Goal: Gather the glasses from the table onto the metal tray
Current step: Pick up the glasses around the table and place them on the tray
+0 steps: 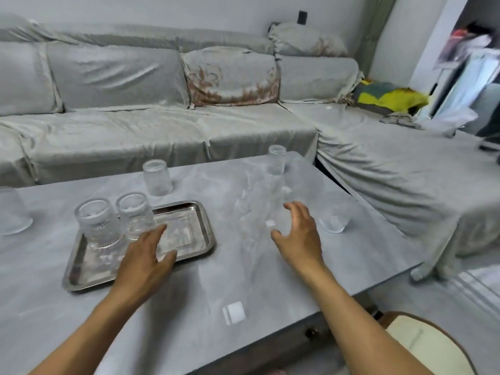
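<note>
A metal tray (189, 212) lies on the grey table, left of centre. Two clear glasses stand upside down on its far left part: one (97, 224) at the left, another (135, 215) beside it. My left hand (146, 257) hovers open over the tray's near right part, just right of these glasses, holding nothing. My right hand (300, 234) is open above the table, fingers spread, empty. A clear glass (334, 221) stands on the table just right of it. Further glasses stand upside down behind the tray (157, 177), at the far edge (276, 159) and at the far left (12, 211).
The grey table (243, 280) has its right edge close to the glass by my right hand. A covered grey sofa (162, 131) wraps around the far and right sides. A chair with a pale cushion (422, 345) sits at the near right corner.
</note>
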Demonstrator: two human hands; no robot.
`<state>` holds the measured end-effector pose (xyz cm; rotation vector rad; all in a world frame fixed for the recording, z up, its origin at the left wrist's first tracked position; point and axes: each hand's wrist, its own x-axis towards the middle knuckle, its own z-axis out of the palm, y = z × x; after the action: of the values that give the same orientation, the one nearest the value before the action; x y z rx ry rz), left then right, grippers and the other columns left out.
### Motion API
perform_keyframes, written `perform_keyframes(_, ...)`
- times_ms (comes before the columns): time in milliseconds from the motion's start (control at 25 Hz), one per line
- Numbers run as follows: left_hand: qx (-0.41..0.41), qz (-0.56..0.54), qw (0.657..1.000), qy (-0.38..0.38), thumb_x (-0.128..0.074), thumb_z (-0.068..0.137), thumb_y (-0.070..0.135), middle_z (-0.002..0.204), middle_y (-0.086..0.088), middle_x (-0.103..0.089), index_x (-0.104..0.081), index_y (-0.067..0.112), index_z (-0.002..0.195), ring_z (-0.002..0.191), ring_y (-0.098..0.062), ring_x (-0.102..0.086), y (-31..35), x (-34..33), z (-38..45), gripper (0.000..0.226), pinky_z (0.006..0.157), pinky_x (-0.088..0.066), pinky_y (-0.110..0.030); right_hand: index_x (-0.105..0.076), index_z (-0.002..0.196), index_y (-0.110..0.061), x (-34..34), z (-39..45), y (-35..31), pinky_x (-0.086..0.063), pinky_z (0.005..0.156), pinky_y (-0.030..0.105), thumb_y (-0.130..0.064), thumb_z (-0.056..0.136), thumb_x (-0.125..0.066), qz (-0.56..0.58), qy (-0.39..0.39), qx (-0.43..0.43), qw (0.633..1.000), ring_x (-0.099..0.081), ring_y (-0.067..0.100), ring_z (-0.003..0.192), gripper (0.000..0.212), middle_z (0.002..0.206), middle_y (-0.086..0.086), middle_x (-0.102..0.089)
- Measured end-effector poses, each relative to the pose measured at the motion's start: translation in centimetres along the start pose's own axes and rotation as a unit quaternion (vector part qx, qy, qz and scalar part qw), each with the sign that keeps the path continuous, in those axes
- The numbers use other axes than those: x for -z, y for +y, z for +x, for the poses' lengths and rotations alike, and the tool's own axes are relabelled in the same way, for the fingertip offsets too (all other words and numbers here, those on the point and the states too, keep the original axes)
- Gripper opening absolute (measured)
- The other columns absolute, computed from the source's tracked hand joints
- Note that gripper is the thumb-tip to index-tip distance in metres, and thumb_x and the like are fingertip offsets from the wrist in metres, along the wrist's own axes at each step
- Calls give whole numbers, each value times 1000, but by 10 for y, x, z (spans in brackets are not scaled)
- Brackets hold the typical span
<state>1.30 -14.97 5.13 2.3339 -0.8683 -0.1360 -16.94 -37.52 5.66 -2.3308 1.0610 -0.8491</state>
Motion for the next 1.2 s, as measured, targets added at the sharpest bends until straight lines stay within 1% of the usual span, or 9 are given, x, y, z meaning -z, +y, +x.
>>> perform_keyframes(160,-5,-13,1000,-4,-61,89,11,144,-18,-49,-47,10,140,134,-36,-43,11,-12,7,54,109,-32,-44,-42,135,-16,28,22,53,-42,93,42,-17,79,-64,-129,63,-77,987,-40,33,120,61,158,3,-21)
perform_keyframes(320,0,-31,999,-8,-64,87,11,141,-15,-53,-52,11,136,131,-34,-45,12,-20,12,50,108,-33,-42,-51,130,-17,19,43,86,-43,94,40,-16,81,-66,-192,-27,-147,970,-38,31,123,51,158,-1,-14)
perform_keyframes(480,19,-56,998,-7,-63,87,16,138,-10,-54,-54,15,133,128,-29,-47,9,-19,17,47,105,-37,-39,-59,118,-7,11,61,91,-45,78,33,-15,78,-67,-144,-49,-184,971,-53,32,106,42,138,6,-36)
perform_keyframes(680,16,-74,997,-10,-63,86,20,138,-7,-54,-53,16,133,129,-25,-47,6,-13,14,48,105,-37,-34,-60,120,-3,-4,58,64,-44,82,35,-17,76,-71,-120,-43,-191,973,-59,37,103,47,131,12,-44)
perform_keyframes(840,47,-127,991,-5,-67,82,20,137,-4,-56,-53,19,133,124,-21,-52,4,-3,14,52,104,-42,-37,-68,111,-13,-19,49,-6,-50,88,36,-17,72,-75,108,-56,-156,980,-63,28,101,41,118,7,-61)
perform_keyframes(920,91,-185,978,-4,-74,78,20,132,-3,-58,-53,22,132,116,-18,-55,-1,6,13,58,98,-47,-36,-71,106,-10,-28,38,-53,-56,82,37,-8,72,-76,304,-141,-155,929,-68,25,90,34,107,9,-67)
perform_keyframes(1000,132,-280,951,-22,-82,71,26,126,0,-59,-52,28,132,111,-17,-58,-10,18,11,68,91,-51,-35,-71,104,-5,-40,22,-95,-59,73,34,0,73,-74,446,-241,-156,848,-69,22,78,31,94,12,-69)
perform_keyframes(1120,124,-429,893,-46,-88,59,37,114,6,-72,-60,34,115,102,-15,-69,-23,34,6,62,83,-53,-33,-72,92,-6,-63,1,-139,-59,65,33,6,72,-71,574,-338,-162,728,-64,20,62,23,72,8,-66)
perform_keyframes(1200,104,-479,872,11,-90,56,35,103,9,-77,-62,33,107,96,-11,-72,-28,40,5,59,79,-55,-28,-71,86,-10,-78,-8,-158,-58,62,33,8,70,-69,608,-343,-162,697,-60,18,59,24,70,6,-64)
